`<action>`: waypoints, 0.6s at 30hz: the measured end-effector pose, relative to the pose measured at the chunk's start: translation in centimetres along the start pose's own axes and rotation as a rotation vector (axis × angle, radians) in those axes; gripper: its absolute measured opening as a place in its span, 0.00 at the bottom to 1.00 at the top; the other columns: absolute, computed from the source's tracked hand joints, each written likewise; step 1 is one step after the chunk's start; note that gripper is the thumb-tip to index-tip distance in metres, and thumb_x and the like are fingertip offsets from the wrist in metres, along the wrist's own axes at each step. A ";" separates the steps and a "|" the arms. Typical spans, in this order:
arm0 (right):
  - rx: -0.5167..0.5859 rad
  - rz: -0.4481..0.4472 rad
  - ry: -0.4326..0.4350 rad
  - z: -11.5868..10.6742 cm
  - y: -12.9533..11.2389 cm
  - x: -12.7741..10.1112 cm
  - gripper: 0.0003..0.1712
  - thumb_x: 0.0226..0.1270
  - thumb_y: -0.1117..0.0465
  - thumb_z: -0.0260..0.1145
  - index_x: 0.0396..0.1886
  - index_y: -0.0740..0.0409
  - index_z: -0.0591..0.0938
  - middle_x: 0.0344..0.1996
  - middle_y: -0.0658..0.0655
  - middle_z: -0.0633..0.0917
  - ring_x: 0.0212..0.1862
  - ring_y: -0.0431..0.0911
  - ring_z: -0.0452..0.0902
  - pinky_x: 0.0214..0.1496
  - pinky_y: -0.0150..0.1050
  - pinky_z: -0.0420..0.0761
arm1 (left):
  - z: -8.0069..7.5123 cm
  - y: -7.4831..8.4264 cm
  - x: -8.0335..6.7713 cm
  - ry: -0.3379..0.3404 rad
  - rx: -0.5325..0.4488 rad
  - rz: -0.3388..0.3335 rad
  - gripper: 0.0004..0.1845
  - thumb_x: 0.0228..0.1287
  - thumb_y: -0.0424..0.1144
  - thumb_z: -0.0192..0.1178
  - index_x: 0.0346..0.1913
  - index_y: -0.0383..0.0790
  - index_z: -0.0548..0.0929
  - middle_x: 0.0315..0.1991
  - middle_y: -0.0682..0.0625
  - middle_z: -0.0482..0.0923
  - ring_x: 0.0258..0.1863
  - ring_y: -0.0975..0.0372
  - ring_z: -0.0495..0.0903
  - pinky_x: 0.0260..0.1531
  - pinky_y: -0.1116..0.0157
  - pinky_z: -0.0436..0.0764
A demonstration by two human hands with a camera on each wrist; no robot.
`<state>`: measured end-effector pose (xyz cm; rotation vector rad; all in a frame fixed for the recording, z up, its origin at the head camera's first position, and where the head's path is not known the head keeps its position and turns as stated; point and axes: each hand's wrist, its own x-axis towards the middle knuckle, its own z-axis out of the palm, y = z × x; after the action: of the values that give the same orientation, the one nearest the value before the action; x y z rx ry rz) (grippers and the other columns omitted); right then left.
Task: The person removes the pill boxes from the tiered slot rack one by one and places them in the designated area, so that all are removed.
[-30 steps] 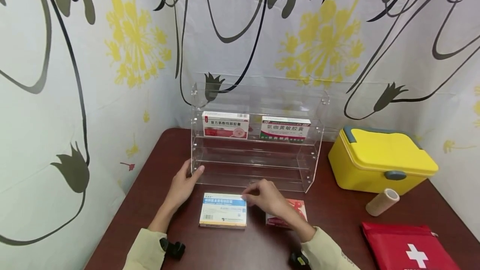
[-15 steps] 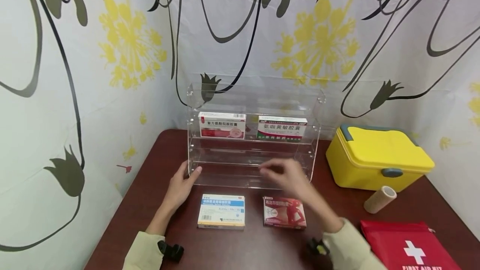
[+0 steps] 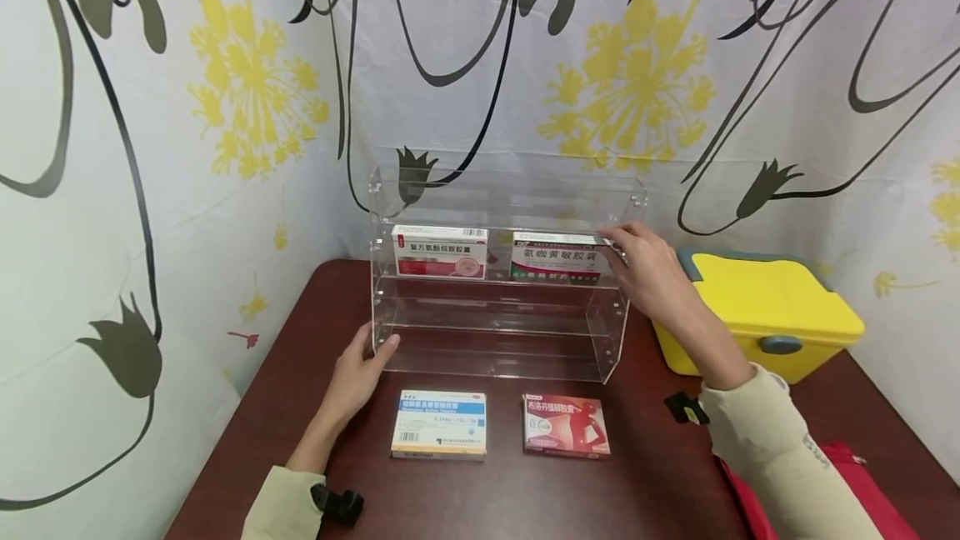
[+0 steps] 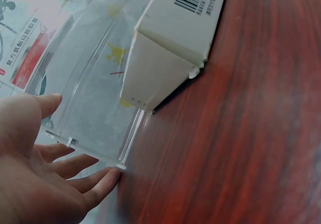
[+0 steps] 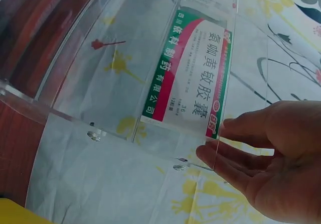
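Observation:
A clear acrylic tiered rack point(image 3: 495, 332) stands at the back of the dark wooden table. Its top tier holds a red-and-white medicine box point(image 3: 439, 251) and a green-and-white medicine box point(image 3: 557, 257), which fills the right wrist view point(image 5: 193, 78). My right hand point(image 3: 619, 243) is raised at the rack's upper right end, fingers point(image 5: 220, 156) straight and touching the side panel's edge beside the green box. My left hand point(image 3: 378, 346) rests open against the rack's lower left corner point(image 4: 123, 158). A blue-and-white box point(image 3: 438, 425) and a red box point(image 3: 566, 426) lie flat before the rack.
A yellow lidded case point(image 3: 772, 315) sits right of the rack, partly behind my right forearm. A red first-aid bag point(image 3: 862, 477) lies at the front right. Patterned curtains close in the back and both sides.
My right hand left the boxes on the table, rose and moved right to the rack's upper right end. The left hand stayed at the rack's lower left corner.

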<state>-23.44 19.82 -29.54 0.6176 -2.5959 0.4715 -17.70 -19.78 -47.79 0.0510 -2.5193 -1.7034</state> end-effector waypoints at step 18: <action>0.146 0.040 -0.233 -1.6 1.2 2.1 0.12 0.69 0.68 0.65 0.51 0.64 0.84 0.44 0.63 0.85 0.44 0.55 0.83 0.43 0.51 0.82 | 0.2 -0.1 0.3 -0.018 -0.019 -0.024 0.40 0.65 0.66 0.55 0.74 0.54 0.60 0.63 0.44 0.73 0.55 0.53 0.78 0.55 0.51 0.73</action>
<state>-25.16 20.79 -27.45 0.7072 -2.8160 0.6406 -17.99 -19.70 -47.92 0.0652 -2.5246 -1.7440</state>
